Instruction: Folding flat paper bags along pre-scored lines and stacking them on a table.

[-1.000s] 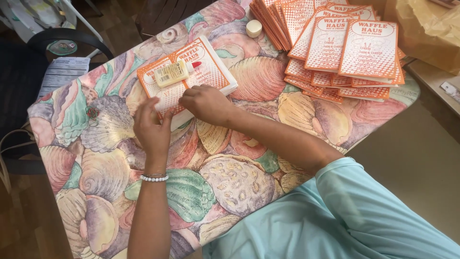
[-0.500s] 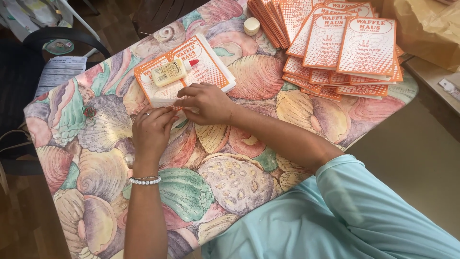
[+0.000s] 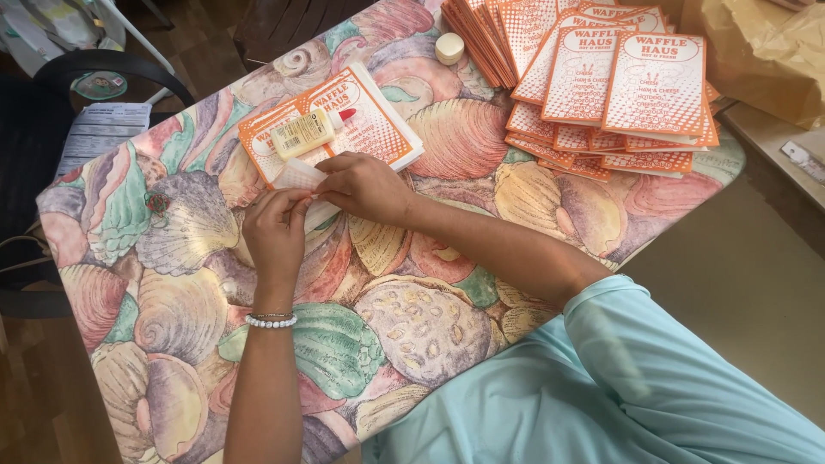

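My left hand [image 3: 275, 230] and my right hand [image 3: 363, 185] meet over a small pale sheet of paper [image 3: 299, 177], both pinching it at the near edge of a thin stack of orange-and-white printed sheets [image 3: 378, 129]. A yellow glue bottle with a red tip [image 3: 305, 133] lies on that stack just beyond my fingers. A white bead bracelet [image 3: 271, 321] circles my left wrist. The table carries a seashell-patterned cloth [image 3: 412, 326].
Many more orange-and-white printed sheets [image 3: 619, 86] are fanned out at the far right of the table. A small round cream lid [image 3: 449, 48] sits beside them. A black chair [image 3: 34, 155] with papers [image 3: 101, 131] stands at the left, a brown paper bag [image 3: 765, 51] at top right.
My left hand has moved up to join the right one at the pale sheet. The view has shifted slightly.
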